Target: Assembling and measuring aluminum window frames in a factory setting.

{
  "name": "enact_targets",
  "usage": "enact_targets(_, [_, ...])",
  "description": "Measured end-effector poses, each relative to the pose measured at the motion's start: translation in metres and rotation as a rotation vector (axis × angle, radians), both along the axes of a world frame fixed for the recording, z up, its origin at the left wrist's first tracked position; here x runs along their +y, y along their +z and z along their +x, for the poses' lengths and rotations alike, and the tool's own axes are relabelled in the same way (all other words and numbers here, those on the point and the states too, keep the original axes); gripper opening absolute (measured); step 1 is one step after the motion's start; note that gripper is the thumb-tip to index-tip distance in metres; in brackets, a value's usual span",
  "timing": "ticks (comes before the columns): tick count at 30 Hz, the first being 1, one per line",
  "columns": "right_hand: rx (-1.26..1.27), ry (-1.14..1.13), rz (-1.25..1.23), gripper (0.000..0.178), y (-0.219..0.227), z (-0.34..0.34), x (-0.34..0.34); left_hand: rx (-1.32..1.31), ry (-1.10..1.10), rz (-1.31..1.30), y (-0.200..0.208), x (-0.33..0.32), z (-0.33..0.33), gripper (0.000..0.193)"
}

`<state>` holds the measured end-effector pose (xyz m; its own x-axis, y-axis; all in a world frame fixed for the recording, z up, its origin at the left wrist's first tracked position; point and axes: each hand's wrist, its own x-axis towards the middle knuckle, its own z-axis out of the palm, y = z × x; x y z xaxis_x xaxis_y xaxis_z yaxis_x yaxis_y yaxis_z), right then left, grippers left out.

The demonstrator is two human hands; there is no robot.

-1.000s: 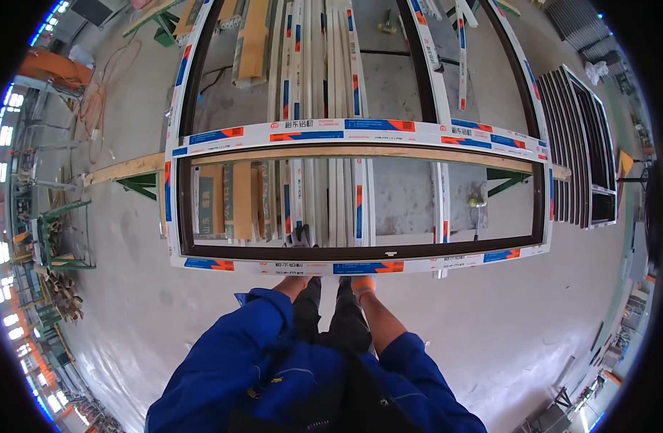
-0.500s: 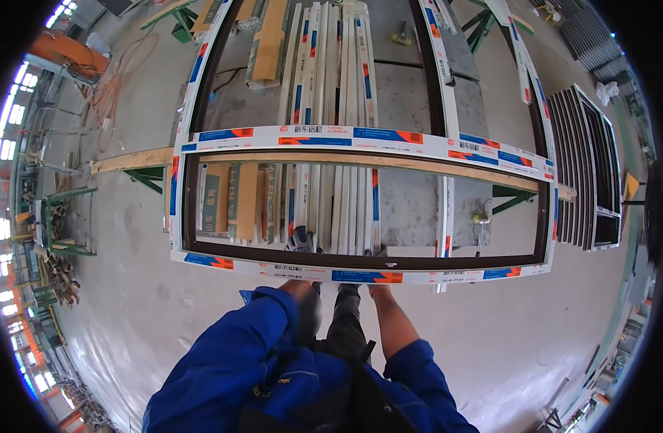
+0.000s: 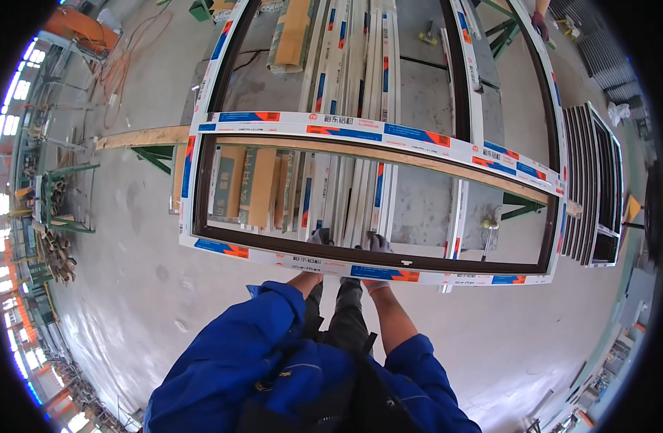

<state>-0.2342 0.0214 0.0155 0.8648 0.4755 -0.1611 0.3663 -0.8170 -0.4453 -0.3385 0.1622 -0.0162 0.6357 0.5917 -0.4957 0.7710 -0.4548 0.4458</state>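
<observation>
A large window frame [image 3: 288, 257], its dark inner edges bordered by white, blue and orange protective film, lies in front of me. My left hand [image 3: 320, 237], in a grey glove, is closed round its near rail, with fingertips showing on the inner side. A short way to the right, my right hand [image 3: 375, 242] grips the same rail, also gloved. The rail hides the middle of both hands. Beyond and beneath the frame lie several long film-wrapped profiles [image 3: 338, 184].
A wooden beam [image 3: 151, 137] on green supports runs under the frame. Wrapped cardboard bundles [image 3: 259, 187] and a hammer-like tool [image 3: 489, 224] lie below it. Slatted dark frames [image 3: 591, 184] stand at right. Another person's hand [image 3: 539, 27] is at the frame's far right side.
The frame has shifted slightly right in view, its left end a little higher. My right hand's fingers now show more fully over the rail. Another person's hand has come into view at upper right.
</observation>
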Motion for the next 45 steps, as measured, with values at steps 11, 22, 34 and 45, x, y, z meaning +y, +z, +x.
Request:
enact_targets(11, [-0.011,-0.311,0.003,0.035,-0.079,-0.060,-0.090,-0.316,-0.795,-0.449,0.090,-0.054,-0.056,0.031])
enact_targets(22, [0.317,-0.272,-0.418,0.048,0.101,-0.105,-0.306,-0.340,-1.152,-0.090,0.151,-0.004,-0.013,0.044])
enact_targets(34, [-0.079,0.568,-0.297,0.046,0.178,0.150,-0.398,0.019,-0.955,0.352,0.187,-0.057,-0.022,0.062])
enact_targets(45, [-0.286,0.402,-0.256,0.029,0.169,0.292,-0.433,-0.287,-0.818,0.457,0.191,-0.077,0.125,0.050])
